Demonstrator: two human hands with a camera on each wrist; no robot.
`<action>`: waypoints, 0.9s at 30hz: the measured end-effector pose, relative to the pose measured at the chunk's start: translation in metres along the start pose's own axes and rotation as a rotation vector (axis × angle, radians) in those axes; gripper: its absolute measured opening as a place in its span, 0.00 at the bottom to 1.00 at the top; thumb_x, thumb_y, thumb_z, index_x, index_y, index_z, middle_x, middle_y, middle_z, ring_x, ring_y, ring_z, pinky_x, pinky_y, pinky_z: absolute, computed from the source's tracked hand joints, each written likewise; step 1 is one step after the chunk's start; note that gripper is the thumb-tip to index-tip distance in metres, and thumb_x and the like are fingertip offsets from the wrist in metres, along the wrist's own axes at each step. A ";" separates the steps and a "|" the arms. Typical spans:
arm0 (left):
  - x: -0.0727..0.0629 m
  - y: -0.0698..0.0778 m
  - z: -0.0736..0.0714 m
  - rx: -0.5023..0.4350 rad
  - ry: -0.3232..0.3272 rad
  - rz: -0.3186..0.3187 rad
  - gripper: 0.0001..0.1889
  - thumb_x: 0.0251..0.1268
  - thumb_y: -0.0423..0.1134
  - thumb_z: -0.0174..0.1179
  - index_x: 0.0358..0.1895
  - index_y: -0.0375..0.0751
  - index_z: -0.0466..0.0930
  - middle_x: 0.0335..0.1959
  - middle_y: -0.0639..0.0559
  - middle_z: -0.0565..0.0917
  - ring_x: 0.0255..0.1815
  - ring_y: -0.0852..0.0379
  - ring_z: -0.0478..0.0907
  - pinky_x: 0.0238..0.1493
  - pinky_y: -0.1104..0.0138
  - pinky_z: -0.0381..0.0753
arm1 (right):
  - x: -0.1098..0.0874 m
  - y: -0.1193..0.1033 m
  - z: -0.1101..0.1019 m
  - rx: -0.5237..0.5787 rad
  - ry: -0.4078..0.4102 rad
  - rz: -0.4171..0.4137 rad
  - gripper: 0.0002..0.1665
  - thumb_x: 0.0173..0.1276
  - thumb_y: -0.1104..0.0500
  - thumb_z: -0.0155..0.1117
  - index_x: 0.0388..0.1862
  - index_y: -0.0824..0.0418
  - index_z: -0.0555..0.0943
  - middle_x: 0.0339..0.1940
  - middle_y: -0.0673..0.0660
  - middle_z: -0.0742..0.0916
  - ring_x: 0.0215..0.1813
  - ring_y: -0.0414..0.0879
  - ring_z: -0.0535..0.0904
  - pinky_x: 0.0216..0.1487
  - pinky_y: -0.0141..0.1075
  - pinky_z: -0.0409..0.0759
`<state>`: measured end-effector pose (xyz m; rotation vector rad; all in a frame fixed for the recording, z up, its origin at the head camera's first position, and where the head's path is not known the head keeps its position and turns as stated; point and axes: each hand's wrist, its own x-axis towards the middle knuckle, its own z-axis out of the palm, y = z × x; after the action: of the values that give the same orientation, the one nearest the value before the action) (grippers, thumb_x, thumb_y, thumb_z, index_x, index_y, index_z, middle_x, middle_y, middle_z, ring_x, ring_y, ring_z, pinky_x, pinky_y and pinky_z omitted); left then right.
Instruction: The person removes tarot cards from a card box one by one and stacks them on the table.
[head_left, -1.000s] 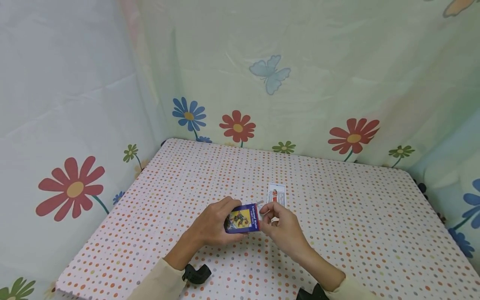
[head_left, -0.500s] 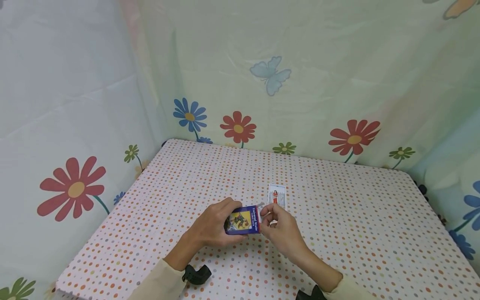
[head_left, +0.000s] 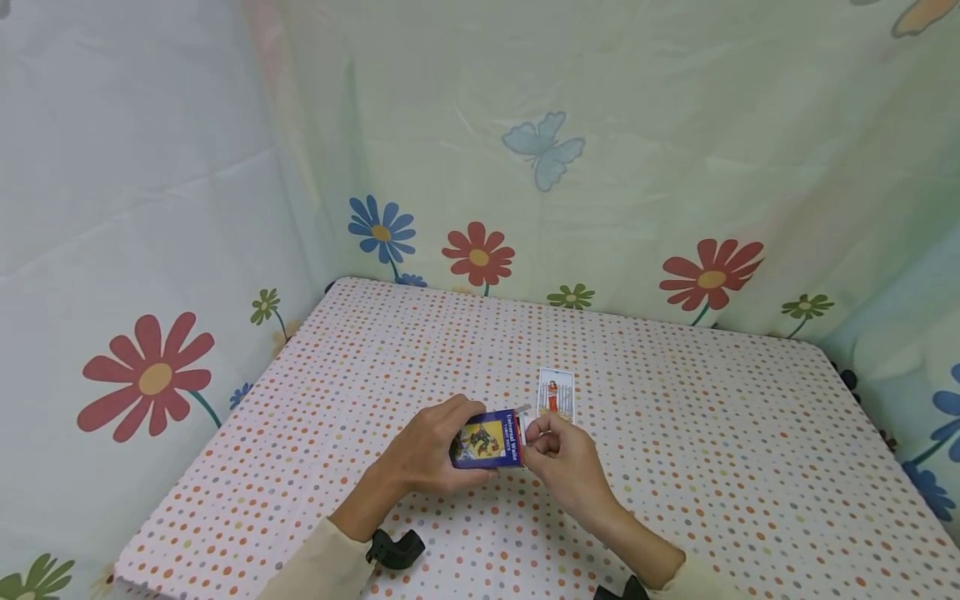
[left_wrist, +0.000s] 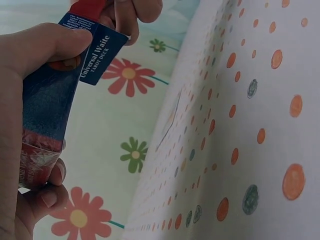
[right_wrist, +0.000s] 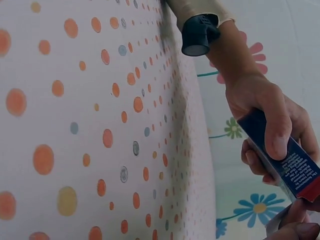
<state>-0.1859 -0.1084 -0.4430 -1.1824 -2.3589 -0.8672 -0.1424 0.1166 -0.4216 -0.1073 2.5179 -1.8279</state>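
A blue tarot deck box with a yellow picture panel is held over the table by my left hand, thumb and fingers on opposite sides. The left wrist view shows a blue panel lettered "Universal Waite Tarot Deck" angled out at the box's end, beside a red part. My right hand is at that end, curled fingers and thumb pinching the flap edge. Its fingertips meet the red end in the right wrist view. Just beyond lies a card showing a figure in red, partly overlapped by the right hand.
The table wears a white cloth with coloured dots. Behind and left hang curtains printed with flowers and a butterfly. A black wrist mount sits on the left forearm.
My right hand has dipped slightly and its fingers have curled closer at the box's end, so more of the card shows. My left hand and the box have hardly moved.
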 end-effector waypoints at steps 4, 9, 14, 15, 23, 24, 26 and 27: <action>0.001 0.001 -0.001 -0.010 0.003 0.003 0.36 0.45 0.53 0.76 0.58 0.42 0.74 0.40 0.56 0.78 0.32 0.67 0.72 0.32 0.78 0.74 | -0.002 0.001 0.000 0.053 0.012 -0.002 0.05 0.64 0.72 0.65 0.34 0.66 0.78 0.24 0.56 0.80 0.24 0.41 0.72 0.23 0.28 0.71; 0.000 0.001 -0.001 -0.009 0.001 0.000 0.37 0.45 0.54 0.76 0.58 0.42 0.74 0.41 0.56 0.78 0.33 0.67 0.73 0.33 0.77 0.75 | -0.003 0.003 0.000 0.101 0.009 -0.003 0.02 0.65 0.70 0.65 0.35 0.68 0.79 0.24 0.56 0.81 0.22 0.40 0.71 0.22 0.27 0.69; -0.001 -0.001 -0.001 0.005 0.005 -0.007 0.37 0.44 0.54 0.77 0.58 0.43 0.74 0.42 0.57 0.79 0.34 0.67 0.73 0.33 0.77 0.75 | -0.004 0.008 -0.001 0.145 -0.003 -0.021 0.02 0.68 0.69 0.63 0.36 0.70 0.80 0.22 0.57 0.81 0.18 0.38 0.67 0.18 0.26 0.65; -0.001 -0.001 -0.001 0.007 0.007 -0.007 0.37 0.44 0.54 0.77 0.58 0.43 0.74 0.42 0.57 0.79 0.33 0.67 0.73 0.33 0.77 0.75 | -0.004 0.009 -0.002 0.152 -0.007 -0.024 0.03 0.69 0.69 0.63 0.36 0.70 0.80 0.22 0.58 0.81 0.18 0.38 0.66 0.18 0.26 0.63; 0.000 0.000 0.000 0.000 0.013 0.009 0.38 0.43 0.54 0.77 0.59 0.43 0.74 0.42 0.55 0.79 0.33 0.66 0.74 0.33 0.77 0.76 | -0.005 0.012 -0.004 0.219 -0.026 -0.013 0.04 0.69 0.69 0.62 0.38 0.73 0.80 0.23 0.60 0.82 0.16 0.36 0.63 0.18 0.26 0.61; 0.000 0.000 0.000 -0.003 0.013 0.012 0.38 0.43 0.54 0.77 0.59 0.43 0.73 0.42 0.55 0.79 0.33 0.66 0.74 0.33 0.77 0.76 | -0.006 0.012 -0.004 0.235 -0.030 -0.006 0.04 0.68 0.70 0.62 0.38 0.73 0.80 0.23 0.60 0.83 0.16 0.36 0.63 0.18 0.26 0.60; 0.000 0.000 0.000 -0.008 0.014 0.015 0.38 0.44 0.54 0.77 0.59 0.42 0.73 0.42 0.55 0.79 0.34 0.66 0.75 0.33 0.77 0.76 | -0.007 0.012 -0.005 0.270 -0.046 0.006 0.05 0.67 0.71 0.61 0.40 0.74 0.79 0.25 0.62 0.83 0.16 0.36 0.62 0.18 0.26 0.60; 0.000 -0.001 0.000 -0.008 0.014 0.015 0.38 0.44 0.54 0.77 0.59 0.42 0.73 0.43 0.55 0.79 0.34 0.65 0.75 0.34 0.77 0.76 | -0.007 0.012 -0.006 0.285 -0.052 0.014 0.06 0.67 0.71 0.60 0.41 0.75 0.79 0.25 0.62 0.83 0.16 0.36 0.62 0.18 0.26 0.60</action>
<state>-0.1864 -0.1088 -0.4435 -1.1920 -2.3340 -0.8783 -0.1364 0.1267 -0.4316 -0.1283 2.1904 -2.1237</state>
